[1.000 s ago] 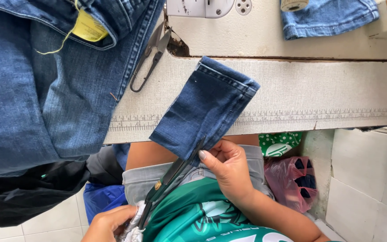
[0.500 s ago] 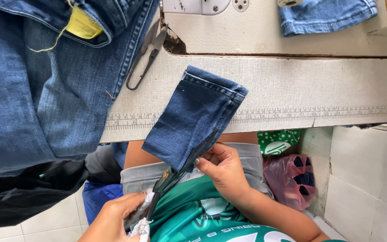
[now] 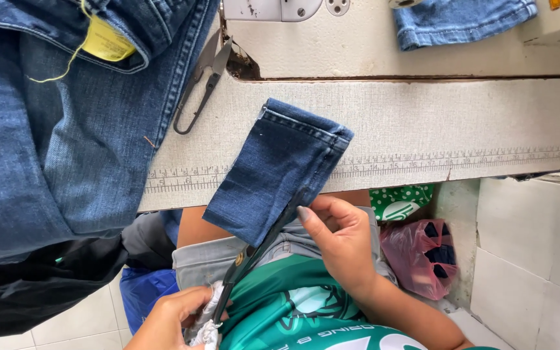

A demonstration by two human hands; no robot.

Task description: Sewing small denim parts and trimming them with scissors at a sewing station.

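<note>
Denim piece [image 3: 273, 168] — hands pinch and, seemingly, scissor [image 3: 260, 243] it.

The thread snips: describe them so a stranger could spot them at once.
Start at the pale worktable with the ruler printed along its near edge. Beside the big heap of jeans on its left lie the thread snips: small, dark, V-shaped, untouched, unlike the long scissors in the left hand.

Place: sewing workshop
Signs: bench [image 3: 422, 129] with printed ruler [image 3: 461, 160], thread snips [image 3: 200, 83], jeans [image 3: 46, 129], sewing machine base [image 3: 280, 8]
</note>
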